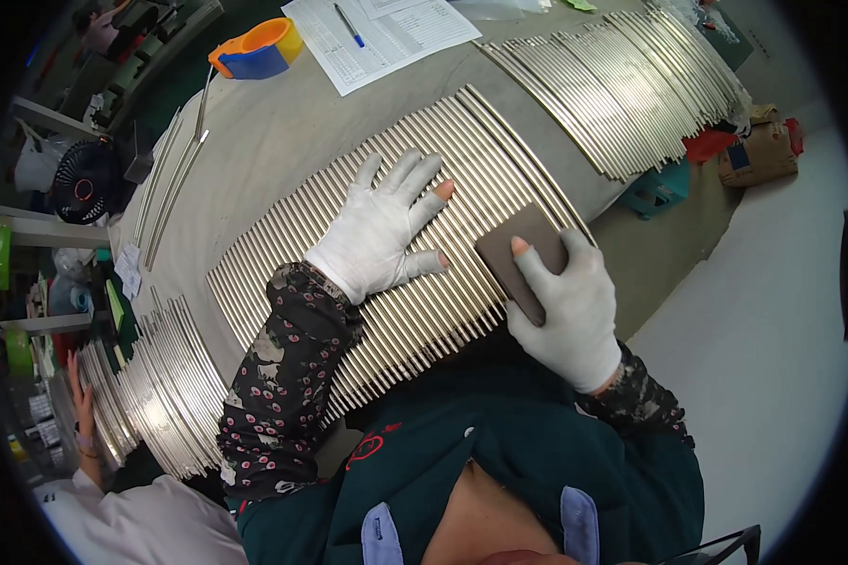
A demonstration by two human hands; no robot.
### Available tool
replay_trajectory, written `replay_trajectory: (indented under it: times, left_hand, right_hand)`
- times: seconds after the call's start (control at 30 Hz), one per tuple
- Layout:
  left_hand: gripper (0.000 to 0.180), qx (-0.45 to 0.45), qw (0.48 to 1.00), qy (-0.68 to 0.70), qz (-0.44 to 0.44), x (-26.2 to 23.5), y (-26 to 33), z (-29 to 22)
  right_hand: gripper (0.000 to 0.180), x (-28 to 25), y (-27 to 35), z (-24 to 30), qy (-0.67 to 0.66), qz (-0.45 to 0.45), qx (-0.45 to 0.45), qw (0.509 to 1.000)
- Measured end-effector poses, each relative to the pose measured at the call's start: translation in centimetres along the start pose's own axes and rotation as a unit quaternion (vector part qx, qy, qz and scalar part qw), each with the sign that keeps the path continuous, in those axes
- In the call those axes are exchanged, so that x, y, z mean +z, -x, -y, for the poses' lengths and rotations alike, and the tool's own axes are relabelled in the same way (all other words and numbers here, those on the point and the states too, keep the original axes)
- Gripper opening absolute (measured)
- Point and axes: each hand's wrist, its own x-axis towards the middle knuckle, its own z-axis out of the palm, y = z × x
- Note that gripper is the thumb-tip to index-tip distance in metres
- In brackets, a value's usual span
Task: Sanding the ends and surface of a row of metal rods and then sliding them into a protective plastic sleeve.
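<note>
A row of thin, shiny metal rods [283, 231] lies side by side on the grey table in front of me. My left hand [379, 234], in a white glove with some fingertips bare, rests flat across the middle of the rods with its fingers spread. At the row's right end, my gloved right hand [577, 306] grips a brownish-grey rectangular block [537, 226], which looks like a sanding sponge. The block sits on the rods, and its underside is hidden. My right thumb lies over its top face.
More rods [622, 94] lie at the far right, and another bundle [174, 386] at the left near a co-worker's hand [82, 405]. Beyond the row are an orange and blue tape dispenser [259, 52], paper sheets [377, 47] and a pen [349, 25]. A few loose rods [174, 202] lie left.
</note>
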Motion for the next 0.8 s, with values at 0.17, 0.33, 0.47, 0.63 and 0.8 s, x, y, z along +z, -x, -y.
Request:
replay_trajectory:
  times: [0.17,0.33,0.47,0.63,0.8]
  left_hand:
    - [0.085,0.002,1.0,-0.006,0.027,-0.1,-0.3,-0.3]
    - [0.085,-0.003,1.0,-0.001,0.021,0.2,-0.1,-0.1]
    - [0.086,-0.002,1.0,-0.007,0.017,0.2,0.0,-0.2]
    - [0.086,0.006,1.0,-0.007,0.017,0.2,-0.4,-0.3]
    - [0.083,0.003,1.0,0.002,0.006,0.3,0.1,0.0]
  right_hand:
    - [0.062,-0.3,0.5,-0.3,0.0,0.002,0.016,1.0]
    - [0.06,0.2,0.2,-0.6,-0.013,-0.009,-0.01,1.0]
    - [0.063,-2.6,3.2,-1.5,-0.025,0.014,0.008,1.0]
    - [0.063,-0.6,1.3,0.1,-0.009,0.011,0.013,1.0]
    - [0.053,0.7,-1.5,1.2,0.038,-0.011,-0.032,0.999]
